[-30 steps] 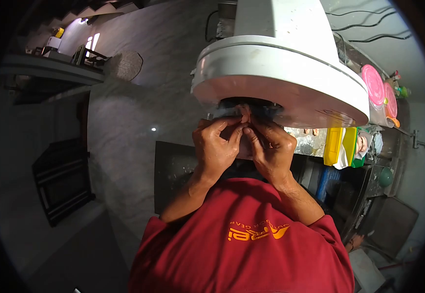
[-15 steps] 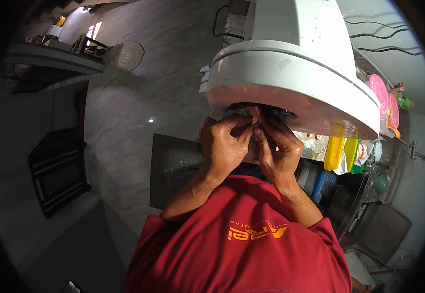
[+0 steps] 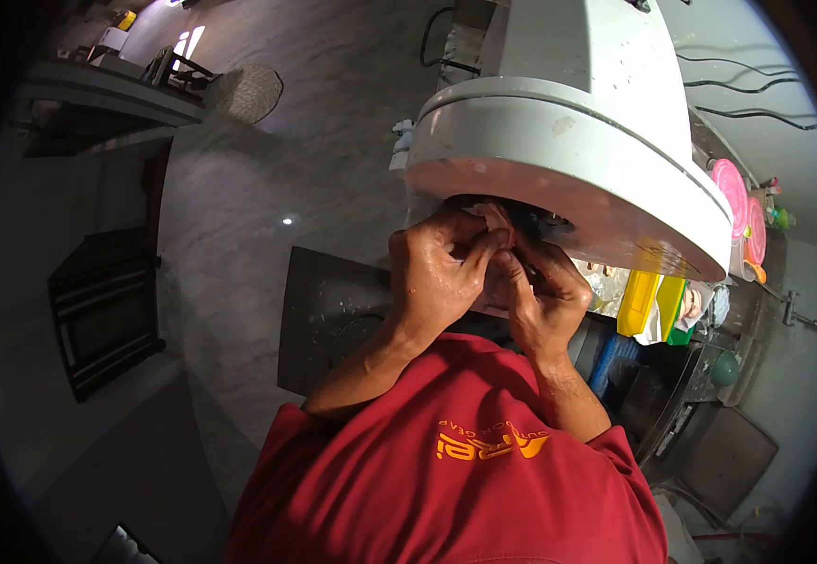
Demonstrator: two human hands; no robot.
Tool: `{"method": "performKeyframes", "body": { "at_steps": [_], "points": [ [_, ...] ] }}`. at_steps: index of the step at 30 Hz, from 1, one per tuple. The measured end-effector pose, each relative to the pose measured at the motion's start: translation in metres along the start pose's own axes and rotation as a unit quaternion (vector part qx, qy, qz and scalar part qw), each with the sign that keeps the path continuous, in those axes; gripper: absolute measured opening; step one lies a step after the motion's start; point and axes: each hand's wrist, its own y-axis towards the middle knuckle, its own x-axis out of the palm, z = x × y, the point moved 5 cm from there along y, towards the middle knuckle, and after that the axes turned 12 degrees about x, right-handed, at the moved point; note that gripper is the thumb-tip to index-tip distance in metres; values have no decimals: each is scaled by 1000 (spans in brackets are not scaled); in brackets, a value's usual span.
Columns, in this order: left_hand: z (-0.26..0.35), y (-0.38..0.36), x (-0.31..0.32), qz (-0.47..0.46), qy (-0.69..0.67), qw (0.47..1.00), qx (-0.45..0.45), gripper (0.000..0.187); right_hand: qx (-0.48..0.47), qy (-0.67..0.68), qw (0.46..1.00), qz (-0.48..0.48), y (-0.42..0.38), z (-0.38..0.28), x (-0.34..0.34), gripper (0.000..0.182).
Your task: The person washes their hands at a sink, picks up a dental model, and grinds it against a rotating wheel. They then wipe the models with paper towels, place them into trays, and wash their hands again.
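Observation:
Both of my hands are raised together just under the rim of a large white machine [image 3: 559, 141]. My left hand [image 3: 436, 268] has its fingers pinched on a thin, pinkish, translucent piece [image 3: 496, 218]. Close beside it, my right hand [image 3: 549, 291] grips the lower end of the same piece with its fingertips. The piece hangs in front of the dark opening [image 3: 549, 222] on the machine's underside. What the piece is made of cannot be made out.
A yellow bin [image 3: 638, 303] and pink round lids [image 3: 730, 193] are at the right, with a green ball-like object [image 3: 725, 368] lower down. A dark panel [image 3: 328, 315] stands left of my hands. A woven round mat [image 3: 247, 94] lies farther off.
The view has shifted slightly. My fingers have moved a little around the pinkish piece, and more of it shows between my hands.

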Motion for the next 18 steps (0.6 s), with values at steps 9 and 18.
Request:
{"method": "performKeyframes", "body": {
  "at_steps": [9,18],
  "points": [
    [-8,2,6,46,-77,996,-28,7,10,22,999,27,2,-3,-1,15],
    [-5,7,6,63,-71,995,-30,8,9,17,999,32,3,-10,-1,13]
  ]
}}
